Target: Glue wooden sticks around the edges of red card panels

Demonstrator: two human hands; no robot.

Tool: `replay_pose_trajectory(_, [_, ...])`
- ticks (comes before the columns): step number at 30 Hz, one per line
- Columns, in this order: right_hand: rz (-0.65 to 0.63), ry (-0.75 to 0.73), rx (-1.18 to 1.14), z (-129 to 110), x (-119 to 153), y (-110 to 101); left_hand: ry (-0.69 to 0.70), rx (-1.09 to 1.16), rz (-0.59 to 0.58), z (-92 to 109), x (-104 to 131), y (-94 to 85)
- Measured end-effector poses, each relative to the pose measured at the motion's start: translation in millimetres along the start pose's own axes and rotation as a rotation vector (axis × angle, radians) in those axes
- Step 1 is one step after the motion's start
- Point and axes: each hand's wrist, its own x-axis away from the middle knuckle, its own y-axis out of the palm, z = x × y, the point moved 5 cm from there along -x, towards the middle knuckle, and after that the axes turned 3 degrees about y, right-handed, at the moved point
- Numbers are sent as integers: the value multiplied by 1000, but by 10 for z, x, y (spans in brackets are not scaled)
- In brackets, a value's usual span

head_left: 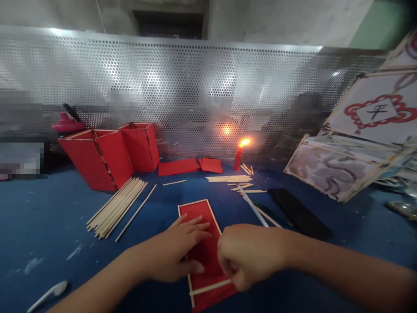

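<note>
A red rectangular panel [205, 256] edged with thin wooden sticks lies on the blue table in front of me. My left hand [182, 250] rests on its left part, fingers spread and pointing toward the far end. At the panel's near right corner is my right hand [249, 254], closed with its fingers curled under. Whatever its fingertips may grip is hidden. One wooden stick [210, 288] crosses the near end of the panel, its right end close to my right hand. Red material extends past this stick toward me.
Left stand red box frames [114, 161] and a bundle of wooden sticks [119, 208]. Behind are red sheets [179, 167] and a lit red candle [238, 158]. Shorter sticks [228, 178], a pen [252, 204] and a black strip [298, 213] lie right, near a painted lantern [335, 167].
</note>
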Motion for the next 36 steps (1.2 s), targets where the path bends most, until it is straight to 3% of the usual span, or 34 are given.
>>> replay_pose_trajectory(6, [-180,58,9,42,-68,-36,-12,43,-6,4,59,-51])
replay_pose_trajectory(11, [-226,60,29,-35,-66,-37,11,33,-44,45,52,-39])
replay_pose_trajectory(19, [-320,65,347,-170,-101,-67,-53,19,-79,130,51,-32])
replay_pose_trajectory(31, [-321,75,386,-269,-91,-116,-97,-95,-135,235,6,53])
replay_pose_trajectory(36, [-325,56,370,-285,-99,-123,-114,-89,-96,205,15,87])
